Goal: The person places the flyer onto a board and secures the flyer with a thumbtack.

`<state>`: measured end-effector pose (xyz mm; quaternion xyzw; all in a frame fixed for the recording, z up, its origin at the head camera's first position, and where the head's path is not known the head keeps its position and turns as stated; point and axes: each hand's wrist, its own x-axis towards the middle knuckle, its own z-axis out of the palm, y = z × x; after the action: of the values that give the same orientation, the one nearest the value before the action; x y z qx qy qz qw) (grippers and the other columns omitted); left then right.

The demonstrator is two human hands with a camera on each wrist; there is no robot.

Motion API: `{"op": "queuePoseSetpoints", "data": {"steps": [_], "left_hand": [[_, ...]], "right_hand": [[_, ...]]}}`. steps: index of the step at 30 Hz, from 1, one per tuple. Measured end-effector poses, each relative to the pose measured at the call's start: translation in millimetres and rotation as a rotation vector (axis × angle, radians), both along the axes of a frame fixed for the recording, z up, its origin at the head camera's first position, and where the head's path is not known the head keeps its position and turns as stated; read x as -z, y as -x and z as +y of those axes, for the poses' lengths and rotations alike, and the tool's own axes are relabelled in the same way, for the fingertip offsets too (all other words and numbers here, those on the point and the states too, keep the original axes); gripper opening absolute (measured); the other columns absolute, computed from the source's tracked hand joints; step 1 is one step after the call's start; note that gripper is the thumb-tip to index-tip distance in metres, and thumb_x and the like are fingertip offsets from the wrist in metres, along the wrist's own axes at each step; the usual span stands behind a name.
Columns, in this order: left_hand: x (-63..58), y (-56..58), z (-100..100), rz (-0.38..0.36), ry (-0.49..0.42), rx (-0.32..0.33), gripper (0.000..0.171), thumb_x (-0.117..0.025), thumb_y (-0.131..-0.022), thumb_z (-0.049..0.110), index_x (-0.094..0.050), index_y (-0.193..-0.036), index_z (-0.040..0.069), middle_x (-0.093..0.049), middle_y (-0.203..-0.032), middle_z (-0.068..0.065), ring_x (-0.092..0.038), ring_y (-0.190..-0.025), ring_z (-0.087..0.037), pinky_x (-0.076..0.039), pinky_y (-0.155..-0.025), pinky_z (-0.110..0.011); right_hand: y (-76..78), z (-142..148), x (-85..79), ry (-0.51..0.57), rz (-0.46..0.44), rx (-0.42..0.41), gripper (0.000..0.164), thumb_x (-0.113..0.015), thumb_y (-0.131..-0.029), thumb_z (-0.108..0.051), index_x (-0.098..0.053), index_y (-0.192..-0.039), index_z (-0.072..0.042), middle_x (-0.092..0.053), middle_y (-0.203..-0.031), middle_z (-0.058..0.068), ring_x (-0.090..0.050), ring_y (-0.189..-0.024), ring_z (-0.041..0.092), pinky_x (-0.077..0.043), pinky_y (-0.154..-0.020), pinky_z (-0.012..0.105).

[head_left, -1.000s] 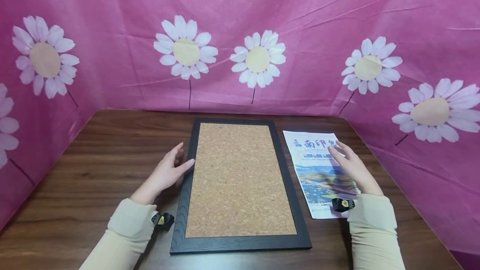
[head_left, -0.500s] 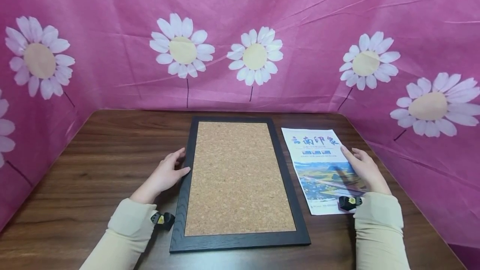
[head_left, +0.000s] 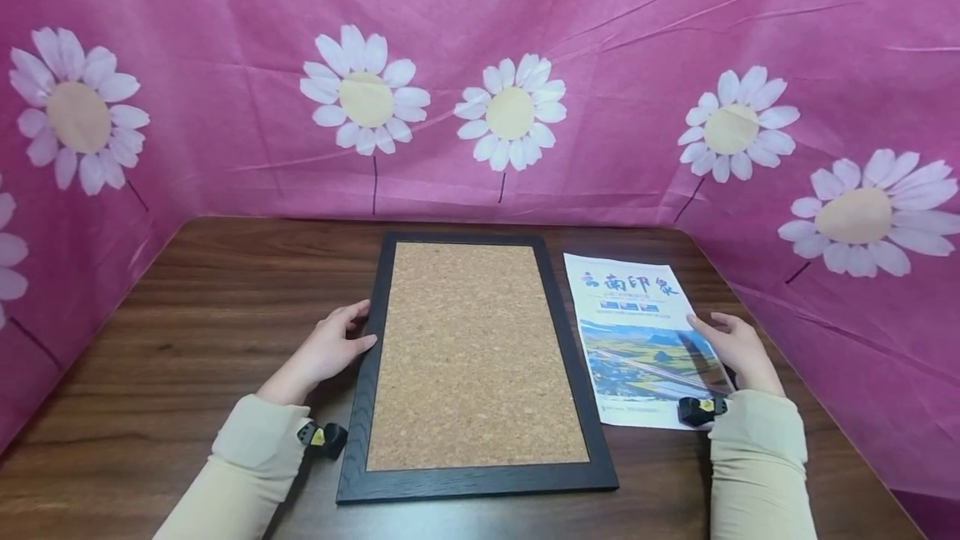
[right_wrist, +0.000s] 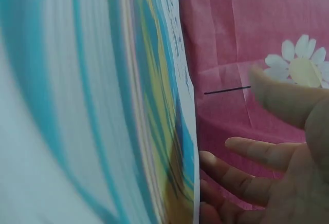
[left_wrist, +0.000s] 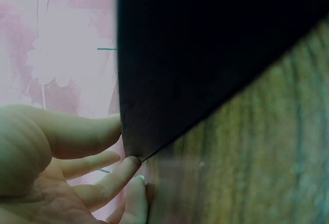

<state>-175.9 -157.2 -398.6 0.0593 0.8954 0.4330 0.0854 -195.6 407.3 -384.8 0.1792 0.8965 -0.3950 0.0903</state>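
Head view: poster beside right grip

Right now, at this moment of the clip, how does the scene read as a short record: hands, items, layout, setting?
Left hand: fingertips at the black frame's left edge
Right hand: fingertips at the printed sheet's right edge, thumb apart from it
Items: corkboard inside the black frame; printed sheet with a landscape
Layout: sheet right of the frame, contact at its near corner unclear
Surface: wood-grain table
Backdrop: pink cloth with white flowers
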Motion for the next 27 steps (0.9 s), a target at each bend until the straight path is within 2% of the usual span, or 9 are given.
{"op": "queuePoseSetpoints", "data": {"steps": [4, 9, 15, 19, 23, 25, 27], "left_hand": [[0.8, 0.3, -0.2, 0.005, 0.003, -0.006, 0.058, -0.06, -0.096, 0.01, -0.037, -0.146, -0.01, -0.046, -0.143, -0.031, -0.046, -0.126, -0.045, -0.035, -0.106, -0.061], [1.2, 0.5, -0.4, -0.004, 0.005, -0.01, 0.058, -0.059, -0.096, 0.01, -0.038, -0.146, -0.01, -0.045, -0.144, -0.031, -0.044, -0.126, -0.045, -0.033, -0.106, -0.061], [1.2, 0.5, -0.3, -0.014, 0.0, -0.008, 0.058, -0.058, -0.097, 0.01, -0.037, -0.146, -0.01, -0.044, -0.145, -0.031, -0.043, -0.127, -0.046, -0.032, -0.106, -0.062], [1.2, 0.3, -0.6, -0.011, 0.002, -0.003, 0.057, -0.058, -0.097, 0.01, -0.038, -0.146, -0.01, -0.044, -0.145, -0.032, -0.044, -0.128, -0.047, -0.034, -0.106, -0.062], [0.8, -0.5, -0.6, -0.013, 0.001, -0.001, 0.057, -0.058, -0.097, 0.01, -0.038, -0.146, -0.01, -0.043, -0.145, -0.032, -0.044, -0.129, -0.047, -0.034, -0.107, -0.062], [0.4, -1.2, -0.6, -0.01, 0.002, 0.002, 0.057, -0.059, -0.097, 0.01, -0.038, -0.146, -0.011, -0.043, -0.144, -0.033, -0.044, -0.128, -0.048, -0.035, -0.106, -0.062], [-0.4, -1.5, -0.7, -0.007, 0.005, 0.006, 0.057, -0.059, -0.097, 0.011, -0.038, -0.145, -0.011, -0.043, -0.144, -0.034, -0.045, -0.128, -0.048, -0.036, -0.106, -0.061]], "right_hand": [[1.2, 3.3, 4.4, 0.005, -0.007, 0.024, 0.088, -0.042, -0.101, -0.05, -0.008, -0.152, 0.013, -0.015, -0.154, 0.041, -0.022, -0.141, 0.056, -0.025, -0.112, 0.067], [1.4, 4.1, 5.0, 0.035, -0.045, 0.033, 0.084, -0.046, -0.101, -0.046, -0.013, -0.152, 0.012, -0.021, -0.153, 0.04, -0.034, -0.133, 0.055, -0.033, -0.107, 0.066], [-1.5, 5.4, 6.4, 0.012, -0.058, 0.01, 0.075, -0.051, -0.101, -0.038, -0.025, -0.149, 0.014, -0.036, -0.143, 0.039, -0.049, -0.115, 0.044, -0.046, -0.092, 0.054], [-3.0, 6.4, 5.7, -0.021, -0.043, 0.007, 0.069, -0.052, -0.1, -0.034, -0.033, -0.145, 0.015, -0.056, -0.122, 0.033, -0.056, -0.096, 0.03, -0.049, -0.077, 0.039], [-3.4, 6.1, 6.5, -0.044, -0.013, 0.019, 0.06, -0.051, -0.101, -0.028, -0.04, -0.139, 0.016, -0.065, -0.093, 0.013, -0.054, -0.073, 0.016, -0.047, -0.061, 0.03], [-3.6, 5.8, 6.6, -0.054, -0.008, 0.024, 0.057, -0.05, -0.101, -0.027, -0.042, -0.138, 0.016, -0.065, -0.091, 0.01, -0.053, -0.071, 0.014, -0.046, -0.061, 0.03], [-3.8, 5.7, 5.9, -0.062, -0.011, 0.029, 0.056, -0.049, -0.102, -0.026, -0.043, -0.138, 0.016, -0.065, -0.097, 0.016, -0.055, -0.078, 0.019, -0.046, -0.065, 0.035]]}}
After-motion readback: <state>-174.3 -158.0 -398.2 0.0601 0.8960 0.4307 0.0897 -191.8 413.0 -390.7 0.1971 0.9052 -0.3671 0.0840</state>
